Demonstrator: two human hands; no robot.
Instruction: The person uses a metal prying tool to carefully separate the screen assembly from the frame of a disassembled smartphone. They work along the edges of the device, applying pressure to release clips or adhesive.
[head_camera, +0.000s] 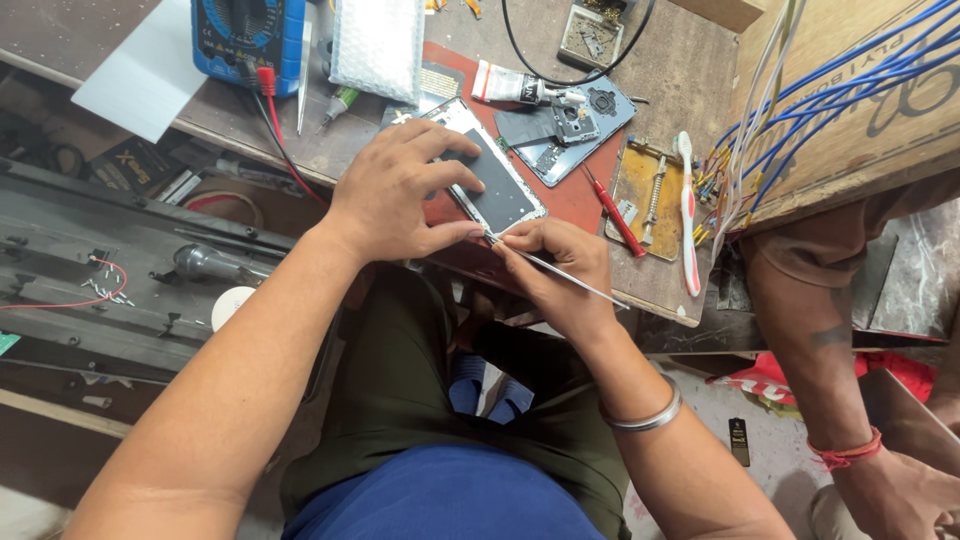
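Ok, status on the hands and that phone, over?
Left hand pressing down on the opened phone. Right hand pinching a thin metal tool, tip at the phone's near edge. Red screwdriver lying alongside, not in the way.

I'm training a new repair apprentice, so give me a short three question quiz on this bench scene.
1. True or false: the left hand lies on the opened phone.
2. What does the right hand hold? A) red screwdriver B) thin metal tool C) toothbrush
3. Fill in: the blue multimeter sits at the bench's far ____ side.

Key:
1. True.
2. B, the thin metal tool, its tip at the phone's near edge; the red screwdriver and toothbrush lie untouched.
3. Left.
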